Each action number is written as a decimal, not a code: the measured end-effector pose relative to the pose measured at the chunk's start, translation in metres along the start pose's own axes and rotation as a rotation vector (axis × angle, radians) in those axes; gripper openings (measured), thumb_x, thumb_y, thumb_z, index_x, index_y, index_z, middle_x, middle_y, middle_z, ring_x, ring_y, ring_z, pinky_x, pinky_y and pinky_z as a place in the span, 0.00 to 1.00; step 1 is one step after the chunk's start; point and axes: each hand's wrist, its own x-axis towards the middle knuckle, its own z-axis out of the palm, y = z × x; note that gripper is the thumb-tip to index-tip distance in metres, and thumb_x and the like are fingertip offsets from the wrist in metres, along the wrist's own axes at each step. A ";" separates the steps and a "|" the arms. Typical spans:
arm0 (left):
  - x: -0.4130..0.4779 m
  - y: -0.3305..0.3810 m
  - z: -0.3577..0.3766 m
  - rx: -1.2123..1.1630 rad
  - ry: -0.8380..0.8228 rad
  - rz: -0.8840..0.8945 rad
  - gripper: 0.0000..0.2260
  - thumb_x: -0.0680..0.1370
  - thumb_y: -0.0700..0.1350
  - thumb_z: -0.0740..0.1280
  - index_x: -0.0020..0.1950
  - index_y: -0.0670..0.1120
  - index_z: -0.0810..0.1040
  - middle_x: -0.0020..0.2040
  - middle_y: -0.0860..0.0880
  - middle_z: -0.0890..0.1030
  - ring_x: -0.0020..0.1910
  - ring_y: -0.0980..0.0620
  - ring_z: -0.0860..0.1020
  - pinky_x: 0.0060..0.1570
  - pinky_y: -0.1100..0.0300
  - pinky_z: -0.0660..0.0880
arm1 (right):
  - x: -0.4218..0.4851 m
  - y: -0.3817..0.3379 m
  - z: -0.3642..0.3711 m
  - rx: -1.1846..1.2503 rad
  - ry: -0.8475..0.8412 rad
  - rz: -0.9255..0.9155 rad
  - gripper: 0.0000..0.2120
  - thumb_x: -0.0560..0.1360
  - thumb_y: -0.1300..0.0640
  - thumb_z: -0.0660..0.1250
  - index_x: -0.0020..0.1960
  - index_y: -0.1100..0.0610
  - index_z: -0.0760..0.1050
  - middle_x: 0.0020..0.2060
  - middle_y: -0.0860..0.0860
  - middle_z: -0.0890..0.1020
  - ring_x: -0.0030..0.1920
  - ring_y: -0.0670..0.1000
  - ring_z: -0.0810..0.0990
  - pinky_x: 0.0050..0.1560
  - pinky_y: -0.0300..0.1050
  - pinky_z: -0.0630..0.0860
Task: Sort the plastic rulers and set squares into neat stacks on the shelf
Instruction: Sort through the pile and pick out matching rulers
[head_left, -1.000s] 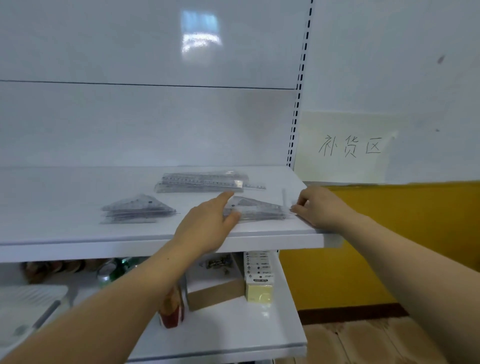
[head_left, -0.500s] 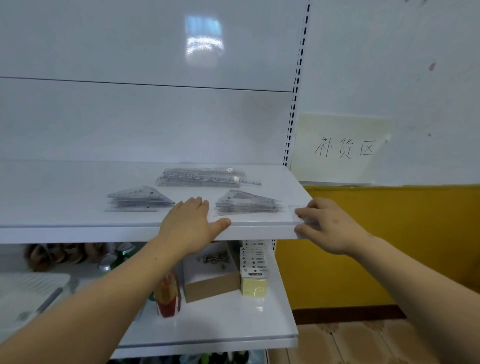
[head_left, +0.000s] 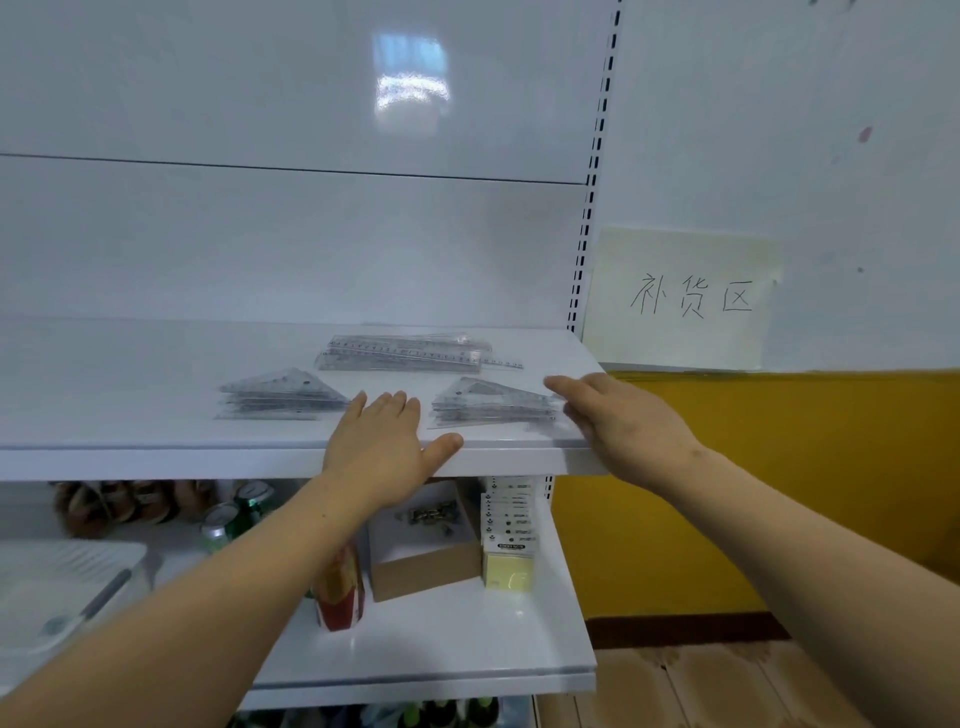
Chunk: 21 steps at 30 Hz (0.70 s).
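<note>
On the white shelf (head_left: 130, 436) lie three piles of clear plastic. A stack of straight rulers (head_left: 410, 353) sits toward the back. One stack of set squares (head_left: 280, 397) lies at front left and another set-square stack (head_left: 493, 402) at front right. My left hand (head_left: 384, 441) rests flat on the shelf's front edge between the two set-square stacks, fingers apart, holding nothing. My right hand (head_left: 623, 421) lies open at the shelf's right front corner, its fingers against the right end of the right set-square stack.
Below is a lower shelf (head_left: 467, 649) with a brown cardboard box (head_left: 426, 556), yellow sticky notes (head_left: 509, 564), a red packet (head_left: 340, 597), cans (head_left: 223, 525) and a white tray (head_left: 57, 587). A paper sign (head_left: 685, 301) hangs on the wall at right, above a yellow panel (head_left: 779, 493).
My left hand drew back from the right set-square stack to the shelf's front edge. My right hand opened and moved back up against that stack's right end.
</note>
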 end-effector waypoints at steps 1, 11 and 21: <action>-0.001 0.000 0.000 0.014 0.005 -0.003 0.39 0.74 0.69 0.39 0.76 0.45 0.57 0.76 0.46 0.59 0.76 0.50 0.56 0.75 0.48 0.43 | 0.010 -0.007 0.001 0.015 -0.031 -0.023 0.21 0.82 0.47 0.49 0.74 0.46 0.57 0.63 0.51 0.73 0.57 0.54 0.73 0.54 0.48 0.73; -0.002 0.003 0.000 0.012 0.026 -0.031 0.39 0.75 0.69 0.41 0.76 0.45 0.57 0.77 0.46 0.59 0.76 0.50 0.55 0.74 0.46 0.40 | 0.092 -0.056 0.018 0.001 -0.386 -0.023 0.29 0.81 0.43 0.49 0.77 0.52 0.48 0.75 0.55 0.58 0.72 0.58 0.60 0.69 0.54 0.59; 0.001 0.003 0.003 -0.008 0.038 -0.027 0.39 0.75 0.70 0.41 0.76 0.44 0.57 0.77 0.46 0.58 0.76 0.50 0.55 0.75 0.48 0.41 | 0.089 -0.048 0.018 0.126 -0.481 -0.017 0.36 0.77 0.37 0.57 0.77 0.49 0.48 0.76 0.52 0.58 0.74 0.54 0.60 0.71 0.50 0.57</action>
